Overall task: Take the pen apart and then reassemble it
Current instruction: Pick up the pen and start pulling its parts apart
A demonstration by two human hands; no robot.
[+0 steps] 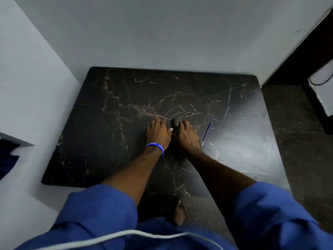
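My left hand (158,132) and my right hand (186,136) meet over the middle of the dark marble table (108,134). Between their fingers a short black pen part (173,123) sticks up; both hands seem to grip it, though the fingers hide most of it. A thin blue refill (206,132) lies loose on the table just right of my right hand, pointing away and slightly right. A blue wristband (155,147) is on my left wrist.
White walls close in behind and to the left of the table. A dark wooden cabinet (306,56) stands at the right with a white box (322,91) on it. My bare foot (180,212) shows below the table's front edge. A white cable (126,235) crosses my blue clothing.
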